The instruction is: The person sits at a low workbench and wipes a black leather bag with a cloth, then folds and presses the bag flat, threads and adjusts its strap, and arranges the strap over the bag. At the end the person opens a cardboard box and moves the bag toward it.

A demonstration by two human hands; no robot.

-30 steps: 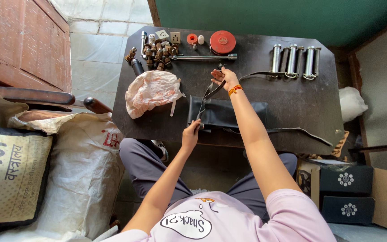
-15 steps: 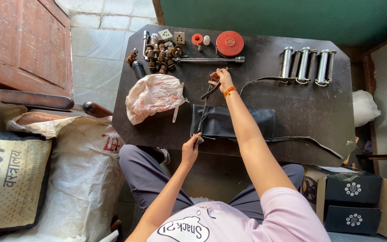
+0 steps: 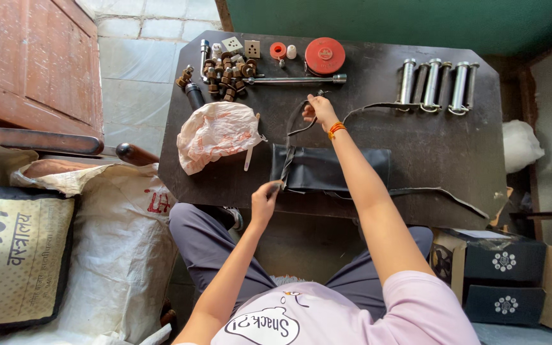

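A dark, worn wooden work table with clipped corners (image 3: 455,147) fills the middle of the view, set against a green wall (image 3: 404,19) with pale floor tiles (image 3: 135,64) to one side and a reddish wooden door (image 3: 27,64) beyond them; printed woven sacks (image 3: 65,255) are stacked beside the seated person, and dark cardboard boxes with white flower marks (image 3: 503,281) sit on the other side. On the near half of the table lies a flat black rubber sheet (image 3: 340,167), spread out so it stays put under the work. A thin black rubber strip (image 3: 289,150) runs taut across it between both hands, seemingly held stretched so it keeps straight: the right hand (image 3: 319,110) is closed, pinching the far end up near the tools, and the left hand (image 3: 264,197) is closed on the near end at the table's front edge. Further strips (image 3: 442,191) trail loose toward the right corner. A crumpled white and orange plastic bag (image 3: 217,133) rests left of the sheet. Along the back edge, out of the way, lie four shiny metal cylinders (image 3: 436,86), a round red tin (image 3: 324,55), a long steel rod (image 3: 295,80) and a heap of small brown fittings (image 3: 222,76).
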